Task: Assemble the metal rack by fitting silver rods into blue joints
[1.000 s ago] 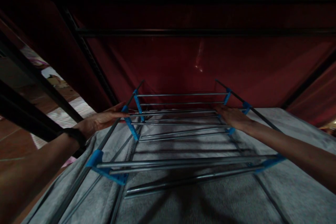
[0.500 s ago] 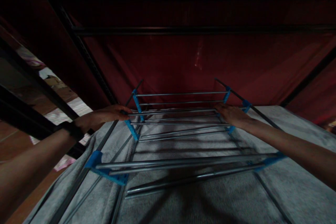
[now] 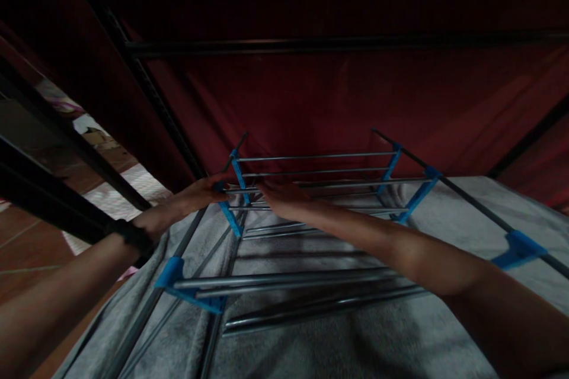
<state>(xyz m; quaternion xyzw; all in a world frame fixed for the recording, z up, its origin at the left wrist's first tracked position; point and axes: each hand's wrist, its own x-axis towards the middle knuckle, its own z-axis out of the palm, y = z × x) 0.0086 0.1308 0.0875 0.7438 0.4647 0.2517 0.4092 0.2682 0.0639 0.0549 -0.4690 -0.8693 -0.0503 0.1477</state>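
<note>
- Since the earlier frame, the right hand (image 3: 284, 200) has crossed from the rack's right side to its left.
- It now lies flat, fingers extended, on the silver metal rods of the blue-jointed rack frame (image 3: 311, 213).
- Left hand (image 3: 200, 194) is curled around the rack's left end, by a blue plastic connector (image 3: 230, 217).
- Rack rests on a grey fleecy blanket (image 3: 444, 320), before a dark red fabric wall (image 3: 333, 100).
</note>
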